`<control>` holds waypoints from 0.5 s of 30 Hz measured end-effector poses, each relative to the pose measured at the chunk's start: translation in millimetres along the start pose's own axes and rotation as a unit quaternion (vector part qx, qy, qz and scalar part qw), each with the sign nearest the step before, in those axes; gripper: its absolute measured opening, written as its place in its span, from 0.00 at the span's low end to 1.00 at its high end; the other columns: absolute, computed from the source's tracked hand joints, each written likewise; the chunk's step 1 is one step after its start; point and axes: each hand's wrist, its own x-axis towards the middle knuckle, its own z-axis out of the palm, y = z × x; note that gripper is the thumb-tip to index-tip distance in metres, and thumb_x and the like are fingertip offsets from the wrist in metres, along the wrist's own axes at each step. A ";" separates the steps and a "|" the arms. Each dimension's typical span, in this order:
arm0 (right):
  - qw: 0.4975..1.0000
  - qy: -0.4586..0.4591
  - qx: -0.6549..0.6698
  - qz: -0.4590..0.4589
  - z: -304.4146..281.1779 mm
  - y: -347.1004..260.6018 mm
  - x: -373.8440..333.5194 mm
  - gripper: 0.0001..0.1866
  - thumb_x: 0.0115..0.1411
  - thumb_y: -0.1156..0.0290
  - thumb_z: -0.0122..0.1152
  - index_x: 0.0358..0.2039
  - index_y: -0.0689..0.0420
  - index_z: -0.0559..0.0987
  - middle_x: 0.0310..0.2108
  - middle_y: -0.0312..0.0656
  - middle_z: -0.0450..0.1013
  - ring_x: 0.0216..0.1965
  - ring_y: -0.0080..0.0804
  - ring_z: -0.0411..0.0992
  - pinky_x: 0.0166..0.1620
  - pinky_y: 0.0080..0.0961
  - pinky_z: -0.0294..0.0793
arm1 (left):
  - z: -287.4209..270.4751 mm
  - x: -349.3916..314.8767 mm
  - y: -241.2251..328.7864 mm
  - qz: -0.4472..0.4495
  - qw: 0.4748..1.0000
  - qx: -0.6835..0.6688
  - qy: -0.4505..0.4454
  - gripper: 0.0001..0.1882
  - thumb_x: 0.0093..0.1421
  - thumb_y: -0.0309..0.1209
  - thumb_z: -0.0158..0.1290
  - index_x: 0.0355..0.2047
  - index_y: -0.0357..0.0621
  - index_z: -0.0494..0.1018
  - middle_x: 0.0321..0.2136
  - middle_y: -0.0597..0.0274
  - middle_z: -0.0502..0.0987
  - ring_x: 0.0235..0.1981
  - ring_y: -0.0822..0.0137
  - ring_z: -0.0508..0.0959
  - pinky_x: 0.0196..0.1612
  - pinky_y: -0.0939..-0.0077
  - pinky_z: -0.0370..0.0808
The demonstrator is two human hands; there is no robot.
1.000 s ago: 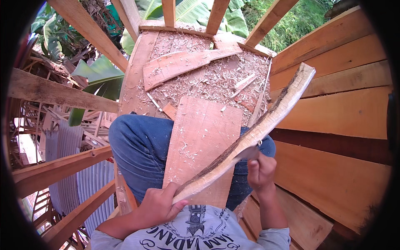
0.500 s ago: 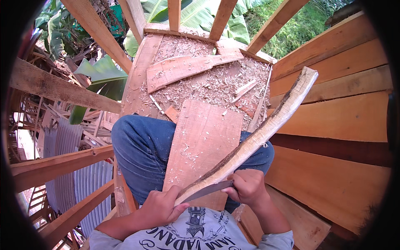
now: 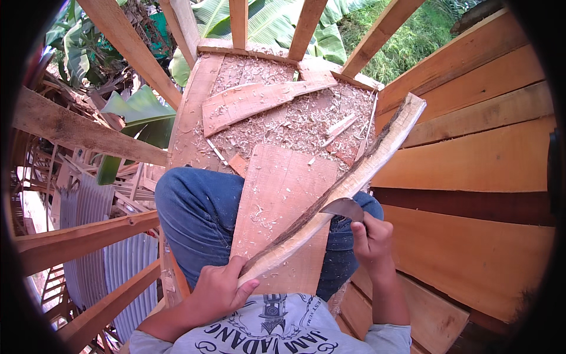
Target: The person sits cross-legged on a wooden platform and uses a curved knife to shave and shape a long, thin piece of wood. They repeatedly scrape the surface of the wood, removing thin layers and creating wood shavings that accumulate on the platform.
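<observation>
My left hand (image 3: pixel 223 285) is closed round the near end of a long, slightly curved piece of wood (image 3: pixel 345 187). Dark bark runs along its left side, and its right side is pale and shaved. The stick slants up to the far right, over a flat board (image 3: pixel 277 200) lying across my lap. My right hand (image 3: pixel 374 237) grips a knife (image 3: pixel 346 208) with a dark curved blade; its handle is hidden in my fingers. The blade lies against the stick around its middle.
Wood shavings (image 3: pixel 268 127) cover the plank floor beyond my knees. A cut board (image 3: pixel 259 101) and thin offcuts (image 3: pixel 341 125) lie among them. Wooden railing bars (image 3: pixel 132 47) stand at the left and front, and a plank wall (image 3: pixel 466 159) rises on the right.
The knife has moved away from me, from near my left hand to the stick's middle. The stick's far end has shifted slightly left. Both hands keep their holds.
</observation>
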 end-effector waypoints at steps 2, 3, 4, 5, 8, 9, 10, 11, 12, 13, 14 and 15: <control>0.998 -0.016 -0.007 -0.067 18.0 1.9 -19.0 0.18 0.58 0.59 0.60 0.19 0.59 0.72 0.12 0.46 0.64 0.14 0.43 0.68 0.18 0.31 0.66 | -4.3 0.8 -5.0 0.017 0.999 0.028 0.004 0.19 0.59 0.41 0.54 0.35 0.35 0.66 0.16 0.51 0.73 0.17 0.51 0.76 0.20 0.63 0.70; 0.981 -0.120 -0.059 -0.139 19.8 -5.0 -23.7 0.19 0.55 0.59 0.62 0.16 0.57 0.69 0.11 0.44 0.62 0.13 0.41 0.67 0.17 0.32 0.64 | -5.5 -2.1 -7.7 0.013 0.999 0.031 0.007 0.19 0.59 0.41 0.54 0.35 0.35 0.66 0.16 0.51 0.73 0.17 0.51 0.76 0.20 0.63 0.70; 0.985 -0.091 -0.057 -0.136 23.3 -2.5 -21.3 0.20 0.54 0.59 0.63 0.16 0.57 0.68 0.11 0.43 0.62 0.12 0.41 0.67 0.17 0.32 0.64 | -6.3 -5.8 -10.3 0.009 0.999 0.033 0.010 0.19 0.59 0.41 0.54 0.35 0.35 0.66 0.16 0.51 0.73 0.18 0.52 0.76 0.20 0.63 0.70; 0.988 -0.062 -0.055 -0.134 26.5 0.2 -16.8 0.20 0.53 0.58 0.64 0.15 0.56 0.67 0.10 0.42 0.61 0.12 0.41 0.66 0.17 0.32 0.63 | -7.4 -7.1 -12.1 0.005 0.999 0.035 0.013 0.19 0.59 0.42 0.54 0.35 0.35 0.66 0.16 0.52 0.73 0.18 0.52 0.76 0.20 0.64 0.70; 0.990 -0.037 -0.089 -0.100 23.4 3.2 -4.1 0.21 0.52 0.56 0.65 0.15 0.56 0.68 0.10 0.42 0.61 0.12 0.40 0.66 0.16 0.31 0.62 | -5.4 -5.3 -7.3 -0.015 0.999 0.021 0.040 0.19 0.58 0.41 0.55 0.35 0.35 0.66 0.16 0.52 0.73 0.17 0.52 0.76 0.20 0.64 0.71; 0.989 -0.047 -0.073 -0.122 27.2 -2.7 -10.3 0.22 0.53 0.56 0.64 0.15 0.57 0.67 0.10 0.42 0.61 0.12 0.40 0.66 0.16 0.31 0.62 | -5.1 -5.5 -6.9 -0.003 0.999 0.022 0.037 0.19 0.58 0.41 0.55 0.35 0.35 0.66 0.16 0.52 0.73 0.17 0.53 0.76 0.20 0.64 0.71; 0.986 -0.053 -0.059 -0.147 31.3 -9.7 -16.3 0.22 0.53 0.56 0.64 0.14 0.57 0.67 0.10 0.42 0.61 0.12 0.40 0.65 0.16 0.31 0.61 | -4.1 -5.5 -9.1 0.013 0.999 0.024 0.035 0.19 0.58 0.41 0.55 0.35 0.35 0.66 0.16 0.52 0.72 0.16 0.53 0.76 0.20 0.64 0.71; 0.982 -0.060 -0.044 -0.171 34.1 -16.2 -18.5 0.22 0.54 0.57 0.63 0.14 0.57 0.67 0.10 0.43 0.61 0.12 0.40 0.65 0.16 0.31 0.61 | -4.3 -4.0 -10.8 0.028 0.999 0.026 0.033 0.19 0.58 0.41 0.55 0.35 0.35 0.66 0.16 0.52 0.72 0.16 0.53 0.76 0.20 0.65 0.71; 0.974 -0.065 -0.058 -0.208 34.4 -22.9 -18.2 0.22 0.55 0.58 0.63 0.14 0.57 0.67 0.11 0.42 0.61 0.11 0.40 0.65 0.16 0.30 0.62 | -5.6 -3.5 -10.5 0.023 0.999 0.017 0.028 0.19 0.58 0.40 0.55 0.35 0.35 0.66 0.16 0.52 0.72 0.16 0.53 0.76 0.21 0.64 0.70; 0.989 -0.027 -0.044 -0.139 30.3 -12.8 -13.7 0.21 0.54 0.58 0.63 0.15 0.57 0.68 0.11 0.42 0.62 0.11 0.39 0.65 0.16 0.30 0.63 | -6.4 -7.5 -8.1 0.014 1.000 0.007 0.023 0.18 0.58 0.39 0.55 0.36 0.35 0.66 0.16 0.51 0.72 0.17 0.52 0.76 0.21 0.64 0.70; 0.997 0.011 -0.030 -0.069 21.8 7.0 -3.9 0.20 0.54 0.58 0.63 0.15 0.57 0.68 0.11 0.41 0.62 0.11 0.39 0.65 0.16 0.30 0.63 | -6.5 -11.0 -6.3 0.004 1.000 -0.004 0.018 0.17 0.58 0.38 0.54 0.36 0.34 0.67 0.17 0.51 0.71 0.17 0.52 0.76 0.22 0.64 0.70; 0.998 0.052 -0.019 0.001 15.4 16.2 3.4 0.20 0.54 0.58 0.64 0.15 0.57 0.69 0.12 0.41 0.63 0.11 0.38 0.65 0.16 0.30 0.64 | -6.0 -8.9 -5.4 -0.005 1.000 -0.002 0.016 0.17 0.58 0.38 0.54 0.36 0.34 0.66 0.17 0.51 0.72 0.17 0.51 0.76 0.22 0.64 0.70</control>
